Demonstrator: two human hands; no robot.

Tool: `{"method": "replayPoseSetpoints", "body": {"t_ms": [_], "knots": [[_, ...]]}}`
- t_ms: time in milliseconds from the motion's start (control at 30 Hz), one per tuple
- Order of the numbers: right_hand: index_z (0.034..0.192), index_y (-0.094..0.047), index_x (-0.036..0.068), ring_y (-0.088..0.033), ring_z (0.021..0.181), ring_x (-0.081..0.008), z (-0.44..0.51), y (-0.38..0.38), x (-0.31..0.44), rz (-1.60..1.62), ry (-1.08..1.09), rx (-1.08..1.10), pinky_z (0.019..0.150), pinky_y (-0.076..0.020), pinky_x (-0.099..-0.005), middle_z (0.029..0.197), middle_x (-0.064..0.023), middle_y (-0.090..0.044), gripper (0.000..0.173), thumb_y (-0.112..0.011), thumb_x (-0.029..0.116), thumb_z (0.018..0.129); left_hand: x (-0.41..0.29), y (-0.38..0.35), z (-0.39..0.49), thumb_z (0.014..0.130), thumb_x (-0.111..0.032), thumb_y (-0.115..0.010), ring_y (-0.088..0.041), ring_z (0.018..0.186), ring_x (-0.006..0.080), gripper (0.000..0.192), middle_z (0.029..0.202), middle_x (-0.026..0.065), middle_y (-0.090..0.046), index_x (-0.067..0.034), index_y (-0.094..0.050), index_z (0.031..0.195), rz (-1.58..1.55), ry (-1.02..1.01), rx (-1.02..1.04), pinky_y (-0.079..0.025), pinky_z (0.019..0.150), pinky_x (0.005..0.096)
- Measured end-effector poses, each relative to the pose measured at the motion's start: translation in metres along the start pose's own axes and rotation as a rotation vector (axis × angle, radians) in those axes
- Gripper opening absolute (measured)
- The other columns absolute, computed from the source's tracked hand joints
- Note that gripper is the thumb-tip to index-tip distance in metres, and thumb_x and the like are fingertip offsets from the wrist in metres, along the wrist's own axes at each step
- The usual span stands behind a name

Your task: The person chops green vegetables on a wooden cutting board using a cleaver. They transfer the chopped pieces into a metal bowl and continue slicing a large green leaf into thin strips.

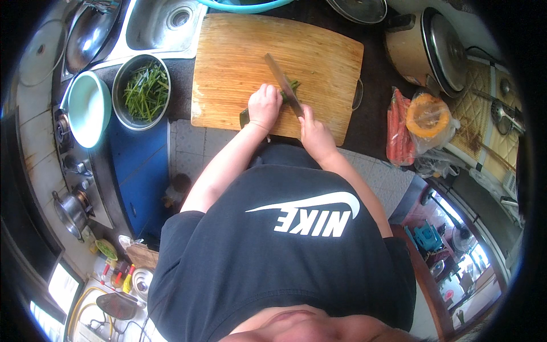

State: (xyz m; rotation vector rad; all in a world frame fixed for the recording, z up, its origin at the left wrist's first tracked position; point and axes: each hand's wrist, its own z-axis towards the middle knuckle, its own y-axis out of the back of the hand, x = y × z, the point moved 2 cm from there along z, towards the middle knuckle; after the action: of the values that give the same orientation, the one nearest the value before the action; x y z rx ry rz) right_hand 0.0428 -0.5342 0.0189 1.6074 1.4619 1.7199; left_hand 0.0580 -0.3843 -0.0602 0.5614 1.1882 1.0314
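Observation:
A wooden cutting board [230,55] lies on the dark countertop before me. My left hand [263,104] presses down on a dark green vegetable [244,118], its fingers curled over it and hiding most of it. My right hand [316,132] grips the handle of a kitchen knife [283,81]. The blade slants up and left across the board, close beside my left fingertips. Cut green pieces [294,84] rest against the far side of the blade. To the left, a metal bowl [167,104] holds thin green vegetable strips [145,92].
A mint-green bowl [87,109] stands left of the metal one. Behind are a steel sink [147,25] and a turquoise basin [248,6]. At right are a lidded pot [406,51], bagged carrots [399,132] and a bagged orange squash ring [427,115]. A saucepan [72,211] sits on the stove.

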Motion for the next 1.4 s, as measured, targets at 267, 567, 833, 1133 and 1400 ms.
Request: {"method": "replayPoseSetpoints", "body": {"t_ms": [267,567,833,1133,1400], "knots": [[0.116,-0.04,0.001,-0.061,0.064,-0.042,0.008,-0.002,0.004,0.02,-0.06,0.109,0.056,-0.0471,-0.0521,0.067,-0.0242,-0.06,0.027,-0.041,0.016,0.094,0.001,-0.001,0.0,0.079,-0.016,-0.06,-0.055,0.062,0.0291,0.016,0.074,0.0112,-0.052,-0.007,-0.048,0.076,-0.012,0.013,0.013,-0.045,0.054,0.0381],[0.118,-0.036,0.001,-0.061,0.068,-0.043,0.038,-0.024,-0.001,0.062,-0.095,0.118,0.059,-0.0475,-0.0529,0.07,-0.0265,-0.061,0.03,-0.042,0.017,0.093,0.002,-0.002,-0.002,0.079,-0.015,-0.06,-0.055,0.064,0.0296,0.015,0.074,0.0114,-0.052,-0.007,-0.048,0.075,-0.021,0.003,0.017,-0.045,0.056,0.0386],[0.115,-0.04,0.003,-0.061,0.062,-0.0416,0.011,0.008,0.003,0.052,-0.06,0.055,0.053,-0.0468,-0.0513,0.064,-0.0228,-0.06,0.026,-0.044,0.016,0.093,0.004,0.0,-0.002,0.08,-0.014,-0.059,-0.055,0.068,0.0299,0.016,0.074,0.0122,-0.051,-0.006,-0.047,0.076,-0.04,0.005,0.019,-0.046,0.058,0.0388],[0.116,-0.04,0.002,-0.061,0.063,-0.0421,0.005,-0.002,0.006,0.035,-0.044,0.066,0.055,-0.0469,-0.0514,0.065,-0.0236,-0.06,0.026,-0.042,0.016,0.093,0.004,-0.003,-0.003,0.08,-0.015,-0.059,-0.055,0.068,0.0293,0.015,0.075,0.0117,-0.051,-0.006,-0.047,0.076,-0.017,0.012,0.033,-0.045,0.059,0.0383],[0.117,-0.038,0.0,-0.061,0.069,-0.0434,0.026,-0.016,0.005,0.078,-0.093,0.15,0.06,-0.047,-0.053,0.071,-0.0266,-0.061,0.028,-0.041,0.016,0.094,0.004,-0.003,-0.003,0.08,-0.015,-0.059,-0.055,0.068,0.0294,0.015,0.075,0.0116,-0.051,-0.006,-0.048,0.076,-0.026,0.016,0.06,-0.045,0.059,0.0382]]}}
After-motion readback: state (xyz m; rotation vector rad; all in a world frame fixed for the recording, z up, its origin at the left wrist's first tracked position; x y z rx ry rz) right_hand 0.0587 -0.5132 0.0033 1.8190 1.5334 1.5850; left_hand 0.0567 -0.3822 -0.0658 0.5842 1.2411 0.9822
